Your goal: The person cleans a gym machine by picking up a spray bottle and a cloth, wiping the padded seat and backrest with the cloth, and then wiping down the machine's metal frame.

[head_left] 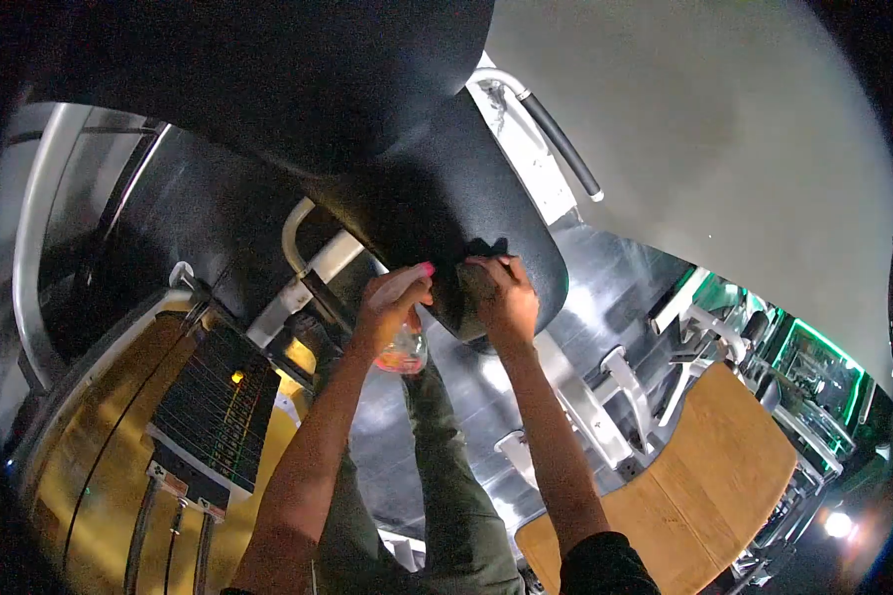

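Note:
My left hand (397, 302) is closed around the top of a clear spray bottle (403, 352) with reddish liquid or label low on it. A bit of bright pink shows at the bottle's top, by my fingers. To its right, my right hand (504, 293) grips a dark grey cloth (478, 282), which lies against the lower end of a black padded bench (501, 188). The bottle hangs just beside the pad's edge. Fingers of my right hand are bent over the cloth.
A weight stack (219, 402) stands at the left, near a curved metal frame (33, 228). A brown pad (679, 476) lies at the lower right. A machine handle (562, 144) sticks out beyond the bench. White metal supports (575, 397) stand on the dark floor.

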Tool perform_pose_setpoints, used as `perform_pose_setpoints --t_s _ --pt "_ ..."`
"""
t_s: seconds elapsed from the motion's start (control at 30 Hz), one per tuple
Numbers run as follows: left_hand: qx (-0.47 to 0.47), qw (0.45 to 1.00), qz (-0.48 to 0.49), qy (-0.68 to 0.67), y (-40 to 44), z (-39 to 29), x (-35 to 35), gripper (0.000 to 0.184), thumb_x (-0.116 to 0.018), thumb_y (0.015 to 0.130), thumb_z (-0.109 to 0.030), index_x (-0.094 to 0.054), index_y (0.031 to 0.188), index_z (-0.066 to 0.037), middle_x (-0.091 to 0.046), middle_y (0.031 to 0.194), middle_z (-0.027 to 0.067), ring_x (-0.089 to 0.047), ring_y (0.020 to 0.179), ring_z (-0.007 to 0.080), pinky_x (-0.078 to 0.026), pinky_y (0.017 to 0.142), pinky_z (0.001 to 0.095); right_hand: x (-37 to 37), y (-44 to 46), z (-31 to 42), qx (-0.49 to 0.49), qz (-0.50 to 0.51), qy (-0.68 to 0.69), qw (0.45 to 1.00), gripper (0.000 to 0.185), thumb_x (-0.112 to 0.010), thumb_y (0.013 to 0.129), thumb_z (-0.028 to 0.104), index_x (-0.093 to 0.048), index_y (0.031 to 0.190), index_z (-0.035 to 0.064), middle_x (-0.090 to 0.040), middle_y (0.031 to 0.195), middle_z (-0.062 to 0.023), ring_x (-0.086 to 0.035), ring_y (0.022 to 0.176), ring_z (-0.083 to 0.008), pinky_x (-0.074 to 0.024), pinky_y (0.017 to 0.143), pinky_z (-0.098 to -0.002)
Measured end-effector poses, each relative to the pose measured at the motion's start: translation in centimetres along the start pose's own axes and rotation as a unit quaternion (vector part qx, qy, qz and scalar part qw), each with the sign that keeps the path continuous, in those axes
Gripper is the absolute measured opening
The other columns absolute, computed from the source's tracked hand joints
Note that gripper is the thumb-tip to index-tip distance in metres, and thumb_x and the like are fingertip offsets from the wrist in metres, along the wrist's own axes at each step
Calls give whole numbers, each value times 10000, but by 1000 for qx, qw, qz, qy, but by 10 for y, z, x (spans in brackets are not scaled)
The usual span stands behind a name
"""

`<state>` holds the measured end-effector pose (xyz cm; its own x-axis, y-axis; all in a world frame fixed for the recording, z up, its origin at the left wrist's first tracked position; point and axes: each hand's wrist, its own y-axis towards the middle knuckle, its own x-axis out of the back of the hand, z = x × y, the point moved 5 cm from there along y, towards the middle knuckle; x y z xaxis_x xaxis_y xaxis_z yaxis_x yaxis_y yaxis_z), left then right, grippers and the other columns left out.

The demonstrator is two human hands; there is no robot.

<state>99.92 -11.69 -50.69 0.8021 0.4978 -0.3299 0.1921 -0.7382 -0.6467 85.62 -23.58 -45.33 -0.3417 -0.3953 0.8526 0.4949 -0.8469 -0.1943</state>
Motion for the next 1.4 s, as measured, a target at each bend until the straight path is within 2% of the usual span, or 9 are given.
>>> perform_pose_setpoints --t_s 0.1,0.2,0.27,0.5,0.77,0.9,0.97,1.17,1.4 --pt "-12 999 51 3 7 -4 -15 339 -589 889 -257 -619 1098 9 -643 772 75 -578 488 124 -461 453 247 13 13 -17 6 -32 -20 999 411 -685 680 31 -638 1059 183 -612 940 -109 -624 868 -337 -512 720 -403" --pt "-200 976 82 38 19 -14 -25 335 -594 885 -249 -618 1099 9 -641 776 71 -578 487 122 -460 444 249 29 48 -6 -53 -104 21 993 349 -705 705 47 -587 1025 122 -619 954 -152 -609 858 -394 -494 727 -446" --pt "-48 996 62 36 32 -3 -28 333 -590 888 -250 -619 1091 13 -638 782 71 -568 475 118 -457 439 243 27 62 -9 -94 -112 34 989 360 -709 689 36 -580 1014 122 -622 941 -151 -605 875 -403 -491 739 -445" --pt "0 998 26 50 43 -25 -62 300 -598 896 -271 -644 1018 -1 -621 723 43 -553 462 102 -464 419 226 35 22 -39 -48 -70 18 996 400 -733 633 37 -645 1003 160 -635 922 -118 -632 822 -346 -508 713 -404" --pt "103 985 10 141 58 -27 -87 375 -623 870 -364 -650 1097 -67 -583 673 11 -524 450 98 -466 405 244 63 -15 -97 -245 -99 87 960 369 -688 729 159 -588 1061 34 -677 922 -171 -669 862 -253 -501 793 -345" --pt "116 983 20 141 67 -17 -82 381 -632 862 -371 -650 1100 -74 -589 680 18 -516 448 104 -467 407 252 60 1 -95 -200 -112 122 966 399 -722 707 156 -595 1067 41 -669 927 -200 -666 860 -333 -505 788 -376" --pt "101 989 48 94 70 -15 -77 312 -664 836 -332 -664 891 -25 -613 666 40 -561 458 120 -471 393 251 55 23 -87 -180 -122 90 972 383 -743 703 148 -617 1050 46 -660 977 -201 -652 892 -363 -505 793 -396" --pt "88 987 132 7 65 -13 -67 331 -697 819 -292 -639 985 -12 -634 719 60 -567 470 123 -486 457 271 34 58 -53 -77 -110 69 989 380 -748 669 87 -638 1033 85 -657 983 -142 -637 923 -335 -502 793 -388" --pt "112 982 152 22 72 -7 -57 424 -721 808 -294 -605 1075 14 -652 791 85 -564 479 132 -489 478 276 50 41 -75 -127 -82 89 984 382 -758 676 128 -627 1035 111 -654 960 -158 -644 834 -351 -512 744 -439"
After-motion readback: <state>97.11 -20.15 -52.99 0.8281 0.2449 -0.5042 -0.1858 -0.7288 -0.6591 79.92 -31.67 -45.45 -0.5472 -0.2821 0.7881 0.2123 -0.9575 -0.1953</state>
